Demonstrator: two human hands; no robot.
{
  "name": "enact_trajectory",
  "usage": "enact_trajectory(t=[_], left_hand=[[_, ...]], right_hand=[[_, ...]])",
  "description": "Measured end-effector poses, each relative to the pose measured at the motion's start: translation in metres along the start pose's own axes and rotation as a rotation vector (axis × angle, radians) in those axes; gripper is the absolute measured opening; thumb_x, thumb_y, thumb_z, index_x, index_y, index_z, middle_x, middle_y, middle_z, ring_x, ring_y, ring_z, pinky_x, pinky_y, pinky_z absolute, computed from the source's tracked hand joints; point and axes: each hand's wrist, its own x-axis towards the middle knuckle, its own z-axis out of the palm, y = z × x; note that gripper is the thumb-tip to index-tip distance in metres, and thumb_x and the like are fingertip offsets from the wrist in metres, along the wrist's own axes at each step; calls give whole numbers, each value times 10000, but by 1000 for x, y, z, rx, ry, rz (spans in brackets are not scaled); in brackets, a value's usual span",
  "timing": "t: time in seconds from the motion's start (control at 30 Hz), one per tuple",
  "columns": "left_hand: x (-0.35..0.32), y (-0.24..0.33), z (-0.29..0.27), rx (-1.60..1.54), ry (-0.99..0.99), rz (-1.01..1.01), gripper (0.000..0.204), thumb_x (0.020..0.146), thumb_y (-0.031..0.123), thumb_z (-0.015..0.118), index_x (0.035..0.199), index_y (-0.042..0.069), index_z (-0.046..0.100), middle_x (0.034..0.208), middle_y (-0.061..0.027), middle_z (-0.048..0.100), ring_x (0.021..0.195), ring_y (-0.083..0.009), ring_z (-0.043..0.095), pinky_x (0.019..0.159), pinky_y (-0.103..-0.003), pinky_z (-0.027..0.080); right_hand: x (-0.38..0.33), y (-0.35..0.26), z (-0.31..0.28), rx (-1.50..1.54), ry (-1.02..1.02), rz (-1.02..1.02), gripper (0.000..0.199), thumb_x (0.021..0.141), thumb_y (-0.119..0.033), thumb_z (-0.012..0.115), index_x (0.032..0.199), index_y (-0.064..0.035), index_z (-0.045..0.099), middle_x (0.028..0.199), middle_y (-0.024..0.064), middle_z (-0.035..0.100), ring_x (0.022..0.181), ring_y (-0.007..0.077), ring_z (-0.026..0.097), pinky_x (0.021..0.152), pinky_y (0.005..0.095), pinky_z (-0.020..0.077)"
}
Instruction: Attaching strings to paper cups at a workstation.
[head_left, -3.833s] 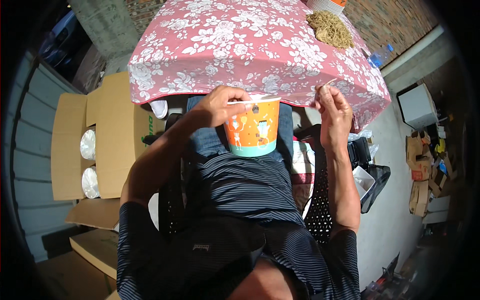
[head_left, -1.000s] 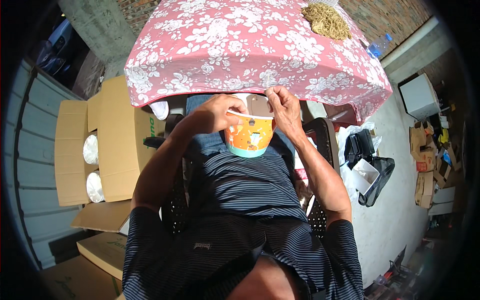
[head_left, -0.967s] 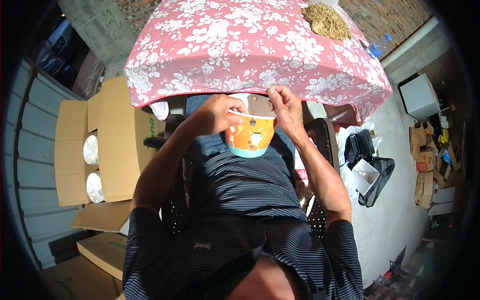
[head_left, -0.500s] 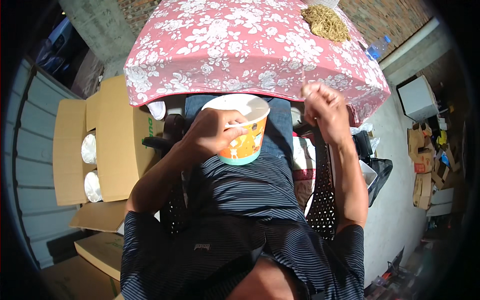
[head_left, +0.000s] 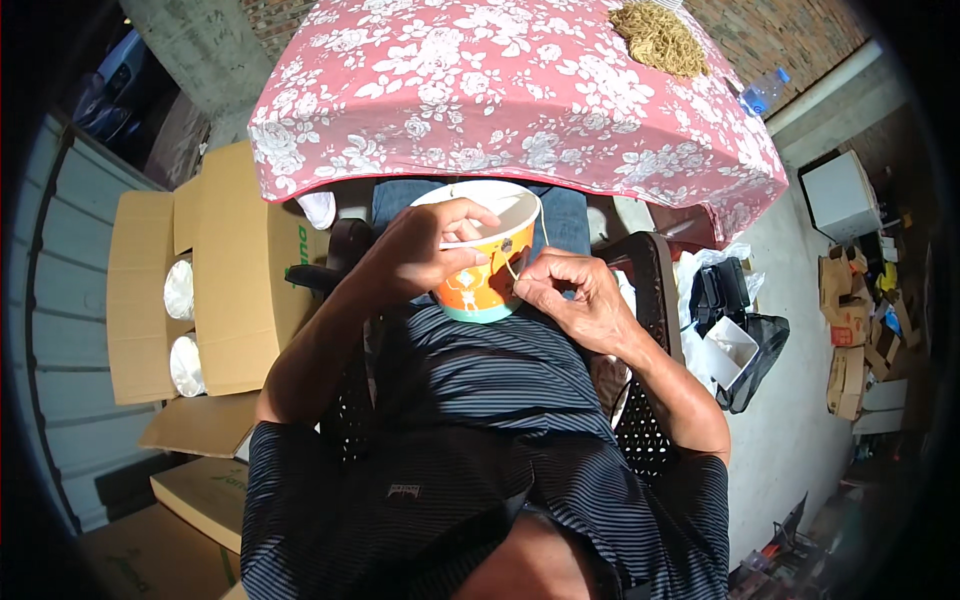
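A round paper bucket (head_left: 484, 304), orange with a teal base and white inside, is tilted on my lap. My left hand (head_left: 432, 243) grips its left rim, thumb on the outside and fingers over the opening. Close against the bucket's right front side, my right hand (head_left: 572, 290) pinches a thin pale-yellow cord (head_left: 509, 267). Part of the cord also shows along the bucket's right rim. Whether it passes through the wall I cannot tell. A loose heap of golden-brown cords (head_left: 660, 38) lies on the table's far right.
A table with a pink flowered cloth (head_left: 420, 110) stands ahead of my knees. On my left is an open cardboard box (head_left: 235, 290) with white wrapped stacks (head_left: 180, 290). To the right are a chair armrest (head_left: 655, 290), a white container (head_left: 728, 352) and a black bag (head_left: 765, 365).
My right hand has come down and left from beside the table edge to the bucket's side. The left hand stays on the rim, its fingers lifted and spread a little more.
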Motion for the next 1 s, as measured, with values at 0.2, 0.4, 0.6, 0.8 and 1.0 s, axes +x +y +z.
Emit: enact_trajectory(t=[0.2,0.4,0.6,0.8,1.0], left_hand=[[-2,-2,0,9,-28,22,388,894,3,698,1267,-50,605,919,-132,731,856,-148,694,773,-326,547],[-3,1,2,3,-27,26,389,888,11,698,1260,-49,603,919,-131,734,861,-153,699,787,-333,545],[-3,0,2,17,-27,20,394,889,37,710,1263,-36,611,919,-133,736,863,-173,706,801,-346,544],[-2,-4,2,60,-25,-3,402,877,65,736,1258,-9,635,926,-133,737,884,-194,717,820,-355,546],[-2,-5,3,90,-37,20,393,899,-20,712,1275,-61,605,940,-81,707,878,-99,655,794,-287,547]], right_hand=[[2,-1,4,-27,-1,35,144,973,-109,712,918,24,715,829,14,638,746,63,518,679,263,435],[5,10,4,-24,-6,82,170,986,-126,706,920,29,730,847,25,665,771,64,557,713,268,475],[8,17,6,3,28,14,124,977,-87,690,942,19,743,820,12,654,672,39,509,584,251,417],[6,15,4,16,30,78,120,951,-52,661,917,26,746,820,19,675,688,46,548,607,249,450],[6,13,4,7,34,121,140,945,-58,651,903,32,749,812,26,696,700,50,572,622,249,471]])
